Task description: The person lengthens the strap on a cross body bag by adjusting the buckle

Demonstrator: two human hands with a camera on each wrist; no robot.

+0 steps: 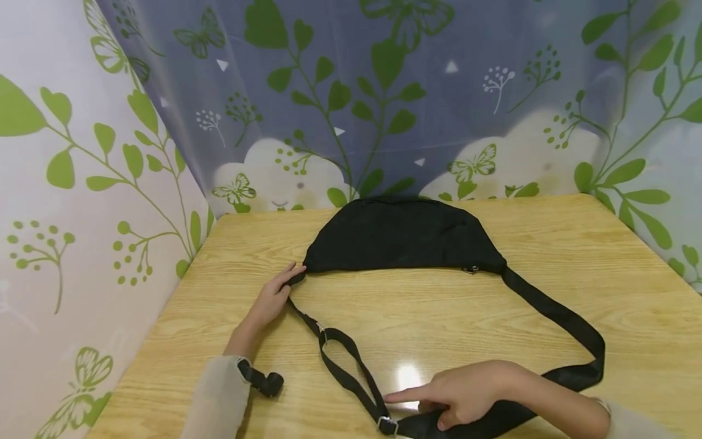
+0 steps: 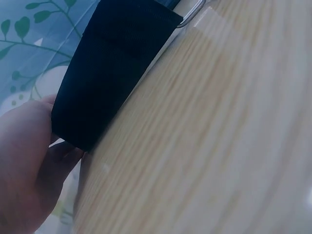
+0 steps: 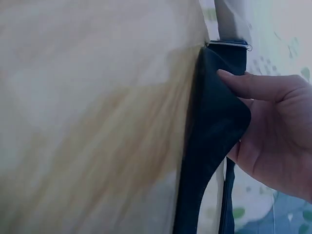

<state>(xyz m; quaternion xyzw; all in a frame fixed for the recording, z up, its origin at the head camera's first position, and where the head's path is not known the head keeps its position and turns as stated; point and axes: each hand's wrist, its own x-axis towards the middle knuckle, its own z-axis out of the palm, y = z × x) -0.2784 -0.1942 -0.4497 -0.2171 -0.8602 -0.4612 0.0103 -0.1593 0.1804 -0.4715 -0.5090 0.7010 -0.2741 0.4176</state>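
Observation:
A black waist bag (image 1: 403, 235) lies flat near the back of the table, its strap looping toward me. My left hand (image 1: 272, 299) holds the strap where it meets the bag's left end. In the left wrist view the wide black strap (image 2: 114, 68) passes in front of my left fingers (image 2: 61, 158), partly hiding them. At the front, my right hand (image 1: 466, 393) pinches the strap (image 3: 217, 122) near a metal slider buckle (image 1: 387, 425), its index finger stretched out to the left. The right wrist view shows the thumb (image 3: 243, 85) over the strap.
A wood-grain table (image 1: 384, 323) carries the bag. Behind and at the sides hangs cloth with leaf and butterfly prints (image 1: 340, 91). A second metal ring (image 1: 322, 332) sits on the strap's left part. A black band (image 1: 263, 379) is on the left wrist.

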